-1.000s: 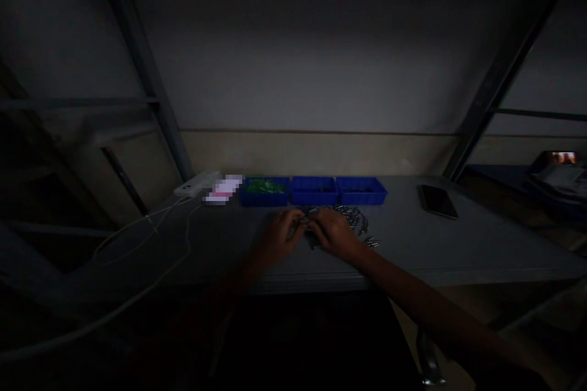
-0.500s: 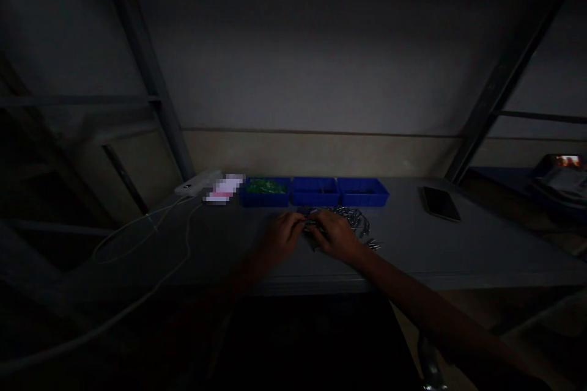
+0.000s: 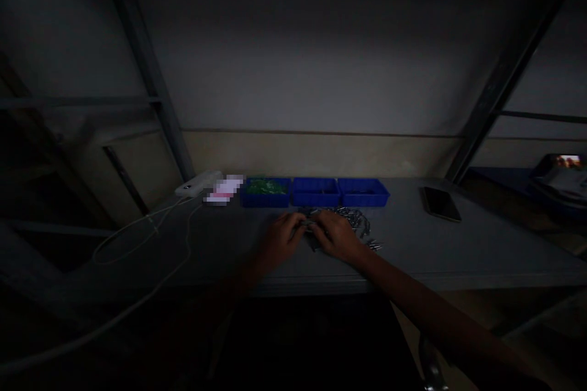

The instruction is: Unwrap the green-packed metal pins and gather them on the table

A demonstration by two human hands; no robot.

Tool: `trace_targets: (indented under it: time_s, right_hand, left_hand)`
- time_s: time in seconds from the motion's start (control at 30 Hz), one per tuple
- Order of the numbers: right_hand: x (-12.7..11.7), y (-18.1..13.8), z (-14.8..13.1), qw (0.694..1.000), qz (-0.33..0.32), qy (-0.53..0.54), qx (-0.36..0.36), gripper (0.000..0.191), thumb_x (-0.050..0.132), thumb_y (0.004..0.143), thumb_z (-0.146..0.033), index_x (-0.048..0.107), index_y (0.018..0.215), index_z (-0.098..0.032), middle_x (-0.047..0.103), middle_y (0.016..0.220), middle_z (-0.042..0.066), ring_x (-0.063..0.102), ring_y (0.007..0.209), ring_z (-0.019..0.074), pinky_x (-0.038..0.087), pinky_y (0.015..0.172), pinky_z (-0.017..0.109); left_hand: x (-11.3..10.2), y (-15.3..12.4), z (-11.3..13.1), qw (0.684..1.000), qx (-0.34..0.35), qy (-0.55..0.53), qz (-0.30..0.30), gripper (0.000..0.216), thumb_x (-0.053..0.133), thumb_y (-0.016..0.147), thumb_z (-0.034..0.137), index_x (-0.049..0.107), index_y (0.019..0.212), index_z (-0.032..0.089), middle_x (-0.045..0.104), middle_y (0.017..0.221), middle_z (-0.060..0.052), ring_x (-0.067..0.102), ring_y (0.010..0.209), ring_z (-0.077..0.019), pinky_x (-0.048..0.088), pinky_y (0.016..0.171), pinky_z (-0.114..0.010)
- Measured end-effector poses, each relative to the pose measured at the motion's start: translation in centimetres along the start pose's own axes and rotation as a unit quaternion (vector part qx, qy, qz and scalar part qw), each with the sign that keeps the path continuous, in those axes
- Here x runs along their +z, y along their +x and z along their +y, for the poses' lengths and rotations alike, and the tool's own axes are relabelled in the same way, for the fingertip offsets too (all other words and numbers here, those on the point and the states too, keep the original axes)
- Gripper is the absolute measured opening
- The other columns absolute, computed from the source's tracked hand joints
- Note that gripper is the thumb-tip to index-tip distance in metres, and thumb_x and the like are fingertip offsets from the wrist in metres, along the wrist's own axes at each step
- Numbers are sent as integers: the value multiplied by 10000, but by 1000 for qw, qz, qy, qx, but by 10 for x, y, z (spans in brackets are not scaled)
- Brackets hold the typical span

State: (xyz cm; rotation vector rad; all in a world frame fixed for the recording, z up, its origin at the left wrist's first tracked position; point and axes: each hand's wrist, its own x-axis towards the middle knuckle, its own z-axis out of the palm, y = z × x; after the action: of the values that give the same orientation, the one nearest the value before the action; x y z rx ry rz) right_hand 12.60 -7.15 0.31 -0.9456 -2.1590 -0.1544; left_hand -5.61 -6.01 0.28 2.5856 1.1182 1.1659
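The scene is very dark. My left hand (image 3: 280, 239) and my right hand (image 3: 338, 234) rest close together on a grey table (image 3: 458, 250), fingers curled over a small metal part I cannot make out. A heap of small shiny metal pieces (image 3: 356, 222) lies just right of and behind my right hand. Behind the hands stand three blue trays in a row: the left tray (image 3: 265, 192) holds green pieces, the middle tray (image 3: 315, 191) and the right tray (image 3: 363, 191) look dark inside.
A dark phone (image 3: 440, 203) lies on the table at the right. A white power bank (image 3: 196, 184) with white cables (image 3: 151, 238) sits at the left, next to a pinkish card (image 3: 224, 189). Metal shelf uprights stand on both sides, and a lit screen (image 3: 566, 163) glows far right.
Both hands stay together over the small part, with only slight finger shifts. The view has drifted a little.
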Motion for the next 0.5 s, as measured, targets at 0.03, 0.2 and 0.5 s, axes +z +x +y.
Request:
trace_targets:
  time_s: [0.03, 0.2, 0.5]
  right_hand:
    - [0, 0, 0, 1000, 5, 12, -3, 187, 419, 911, -314, 544, 938, -177, 630, 836, 82, 583, 765, 183, 460, 713, 301]
    - [1, -1, -1, 1000, -5, 21, -11, 164, 425, 905, -284, 537, 972, -184, 632, 865, 84, 581, 779, 185, 462, 717, 309]
    - [0, 0, 0, 1000, -19, -2, 9, 239, 352, 936, -292, 556, 896, -172, 623, 811, 85, 570, 749, 184, 452, 697, 305]
  left_hand:
    - [0, 0, 0, 1000, 1, 3, -1, 148, 441, 878, 265, 564, 934, 206, 649, 891, -44, 606, 870, -171, 483, 806, -314]
    - [-2, 1, 1, 1000, 7, 11, -10, 192, 397, 899, 269, 573, 901, 194, 652, 868, -46, 604, 847, -170, 480, 789, -317]
    - [0, -1, -3, 999, 27, -3, 18, 151, 478, 865, 246, 561, 980, 194, 652, 912, -41, 602, 867, -162, 474, 808, -297]
